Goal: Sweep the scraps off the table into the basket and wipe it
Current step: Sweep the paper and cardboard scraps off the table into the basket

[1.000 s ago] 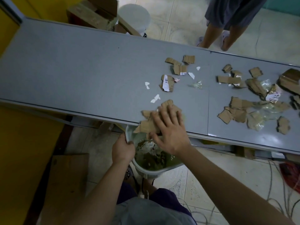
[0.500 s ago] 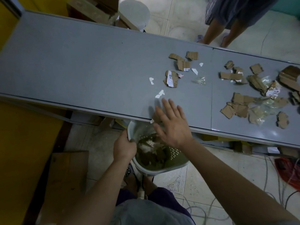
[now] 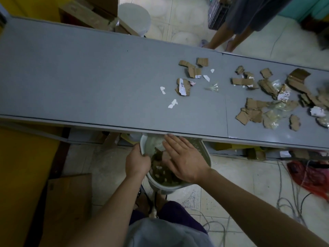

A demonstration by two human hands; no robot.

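A long grey table runs across the view. Torn cardboard scraps and small white paper bits lie near its middle, and a larger heap of cardboard and clear plastic scraps lies to the right. Below the table's near edge a pale basket holds brown scraps. My left hand grips the basket's left rim. My right hand hovers flat over the basket, fingers spread, holding nothing.
Another person's legs stand beyond the table's far side. Cardboard boxes and a white bucket sit at the far left. Cables and a red bag lie on the tiled floor at right. A brown board lies at lower left.
My right hand has swept a pile of cardboard scraps off the table's near edge into the basket and now sits over the basket. My left hand keeps holding the rim.
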